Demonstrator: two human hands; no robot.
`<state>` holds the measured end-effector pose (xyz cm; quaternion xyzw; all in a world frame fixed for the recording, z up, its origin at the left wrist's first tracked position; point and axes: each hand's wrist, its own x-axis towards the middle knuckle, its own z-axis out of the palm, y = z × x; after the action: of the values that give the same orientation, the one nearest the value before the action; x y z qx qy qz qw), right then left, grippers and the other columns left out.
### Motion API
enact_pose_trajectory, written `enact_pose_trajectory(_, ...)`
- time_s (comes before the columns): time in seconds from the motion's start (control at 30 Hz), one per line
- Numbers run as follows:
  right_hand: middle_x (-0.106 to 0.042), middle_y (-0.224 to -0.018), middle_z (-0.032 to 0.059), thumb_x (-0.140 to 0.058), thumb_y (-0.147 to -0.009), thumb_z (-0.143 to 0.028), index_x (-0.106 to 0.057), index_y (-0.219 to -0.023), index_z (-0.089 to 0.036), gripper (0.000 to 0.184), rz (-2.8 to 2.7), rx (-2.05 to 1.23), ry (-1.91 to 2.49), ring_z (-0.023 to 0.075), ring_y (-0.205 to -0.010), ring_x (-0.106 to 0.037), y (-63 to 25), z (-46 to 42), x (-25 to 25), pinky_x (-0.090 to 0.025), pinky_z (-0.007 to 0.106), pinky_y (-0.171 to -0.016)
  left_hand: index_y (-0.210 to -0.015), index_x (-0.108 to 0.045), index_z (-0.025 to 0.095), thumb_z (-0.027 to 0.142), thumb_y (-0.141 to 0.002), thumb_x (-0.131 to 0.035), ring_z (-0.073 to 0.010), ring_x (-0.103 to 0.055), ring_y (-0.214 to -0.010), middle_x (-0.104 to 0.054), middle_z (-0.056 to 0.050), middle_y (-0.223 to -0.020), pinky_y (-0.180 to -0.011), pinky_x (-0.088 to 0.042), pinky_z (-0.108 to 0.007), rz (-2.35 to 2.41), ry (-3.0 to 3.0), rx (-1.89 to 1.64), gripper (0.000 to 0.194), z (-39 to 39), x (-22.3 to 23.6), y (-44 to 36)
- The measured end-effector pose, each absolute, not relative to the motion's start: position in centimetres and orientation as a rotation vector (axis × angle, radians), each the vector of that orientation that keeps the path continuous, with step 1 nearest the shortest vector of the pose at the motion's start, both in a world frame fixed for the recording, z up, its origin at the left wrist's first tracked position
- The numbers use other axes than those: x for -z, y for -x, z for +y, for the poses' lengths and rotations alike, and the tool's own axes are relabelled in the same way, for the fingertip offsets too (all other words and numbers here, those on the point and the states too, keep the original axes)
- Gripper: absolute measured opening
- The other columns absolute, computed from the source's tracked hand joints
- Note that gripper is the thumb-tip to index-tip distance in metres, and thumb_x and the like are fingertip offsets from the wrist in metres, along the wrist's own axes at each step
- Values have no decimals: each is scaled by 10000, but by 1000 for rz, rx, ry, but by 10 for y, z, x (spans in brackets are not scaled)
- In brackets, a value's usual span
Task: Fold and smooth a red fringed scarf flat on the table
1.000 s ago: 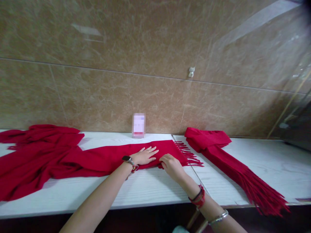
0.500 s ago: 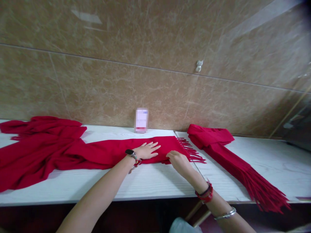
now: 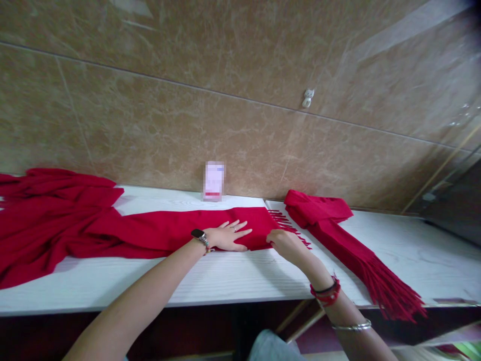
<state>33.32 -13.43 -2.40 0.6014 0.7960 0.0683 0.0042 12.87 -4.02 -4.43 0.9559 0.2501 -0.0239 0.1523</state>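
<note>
A long red scarf point(image 3: 161, 228) lies along the white table, bunched up at the left and flat toward its fringed right end. On the flat part rests my left hand point(image 3: 227, 235), palm down with fingers spread. My right hand point(image 3: 287, 244) is closed at the scarf's near edge, close to the fringe, with thumb and fingers pinching the cloth. Past my right hand lies a second red scarf point(image 3: 341, 245), folded narrow, its fringe hanging over the front edge of the table.
A small blurred pinkish-white upright object point(image 3: 214, 181) stands at the back of the table point(image 3: 210, 281), against the brown marbled wall point(image 3: 169, 130). A white cat-shaped piece point(image 3: 308, 98) is fixed to the wall. Something dark point(image 3: 451, 195) stands at the far right.
My right hand has slid rightward along the scarf's near edge toward the fringe, and that edge now lies straighter. My left hand stays flat on the cloth. The camera view has shifted slightly.
</note>
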Motion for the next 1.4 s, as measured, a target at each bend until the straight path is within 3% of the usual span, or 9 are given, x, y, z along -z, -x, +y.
enact_pose_trajectory(0.2,-678,-845,77,-436,-746,-35,-660,-809,-166,268,2429,-153,-1926,172,-806,-611,-353,-132,20,-418,232,-679,-1382,-207,309,584,-814,-403,-245,-28,-1338,-71,-19,-1471,-1052,-69,-479,695,-2727,57,660,-36,44,-127)
enact_pose_trajectory(0.37,-678,-827,115,-426,-802,-94,-675,-800,-140,253,2498,-175,-1935,193,-821,-616,-344,-122,9,-427,257,-726,-1391,-155,305,495,-905,-228,-206,-33,-1342,-73,-14,-1473,-1044,-90,-488,813,-2731,-31,527,-35,44,-129)
enact_pose_trajectory(0.5,-667,-938,101,-454,-821,-150,-656,-940,-150,235,2637,-170,-1874,176,-884,-601,-317,-110,8,-422,241,-779,-1403,-125,240,545,-871,-282,-234,-12,-1341,-53,-51,-1471,-1035,-63,-523,930,-2739,-3,632,-31,50,-128)
enact_pose_trajectory(0.7,-673,-865,64,-550,-754,-131,-675,-858,-157,165,2734,-35,-1757,163,-812,-601,-301,-103,20,-427,236,-740,-1397,-151,216,557,-853,-311,-230,-83,-1338,-67,-63,-1471,-1049,-122,-465,934,-2755,64,662,-33,42,-123)
enact_pose_trajectory(0.87,-669,-837,48,-584,-736,-126,-671,-839,-153,138,2925,103,-1755,147,-775,-592,-318,-101,28,-435,240,-725,-1283,-393,170,558,-736,-524,-301,-382,-1204,-334,-145,-1380,-940,-347,-396,924,-2917,22,684,-51,22,-123)
enact_pose_trajectory(1.0,-669,-834,44,-613,-719,-136,-671,-850,-166,146,2990,197,-1724,148,-758,-592,-322,-105,26,-444,252,-723,-1077,-545,150,383,-708,-593,-275,-560,-971,-574,-130,-1104,-782,-449,-338,875,-3059,30,438,-65,11,-124)
enact_pose_trajectory(1.17,-667,-854,48,-645,-712,-195,-670,-883,-176,173,3021,236,-1660,160,-764,-593,-318,-109,24,-456,269,-718,-999,-571,137,117,-680,-554,-256,-591,-889,-612,-119,-999,-684,-470,-309,831,-3185,111,319,-73,7,-123)
enact_pose_trajectory(1.4,-669,-866,52,-594,-766,-212,-665,-907,-176,162,3023,88,-1638,169,-790,-596,-314,-114,27,-445,267,-726,-912,-609,144,108,-725,-506,-253,-618,-784,-644,-108,-886,-597,-462,-305,876,-3215,46,216,-73,8,-121)
